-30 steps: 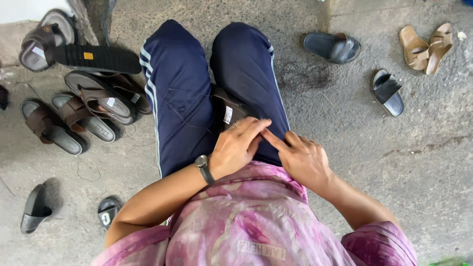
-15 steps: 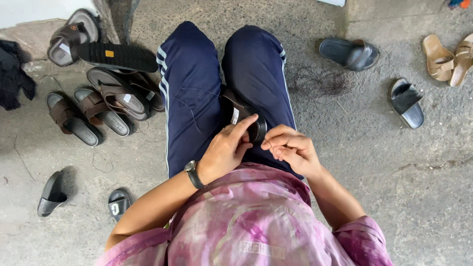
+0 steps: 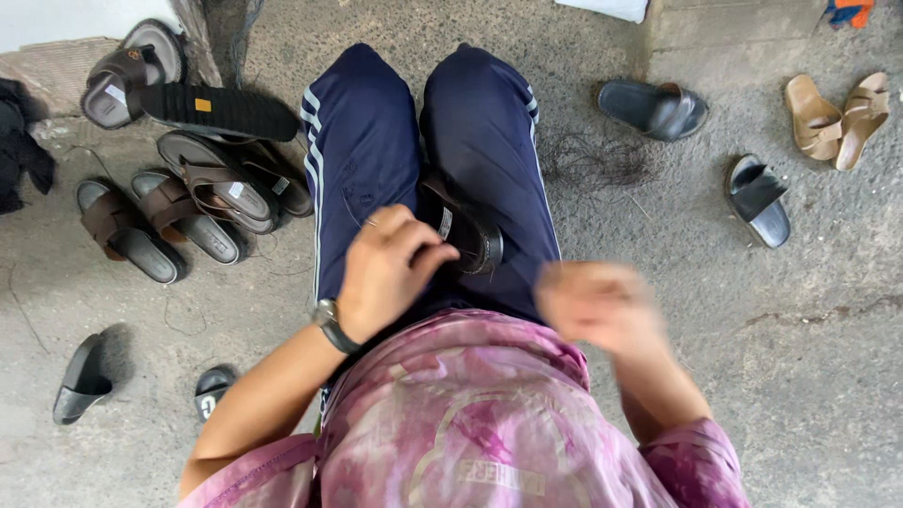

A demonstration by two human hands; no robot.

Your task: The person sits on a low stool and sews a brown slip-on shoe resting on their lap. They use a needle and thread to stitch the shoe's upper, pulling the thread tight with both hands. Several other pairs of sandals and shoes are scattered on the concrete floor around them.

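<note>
We pinch the dark brown sandal [image 3: 461,230] with our left hand [image 3: 386,268]; it lies on the lap, long axis diagonal, upper-left to lower-right. Right hand [image 3: 593,303], beside the sandal, is blurred; state indeterminable.

Your left hand [image 3: 388,273] rests over your lap between the thighs, palm down, fingers curled inward, thumb side toward the right knee. Your left wrist is bent slightly; the forearm runs back toward the lower left. Your right hand [image 3: 594,306] is raised beside the right thigh, blurred, its finger pose unreadable. Both forearms are bare.
</note>
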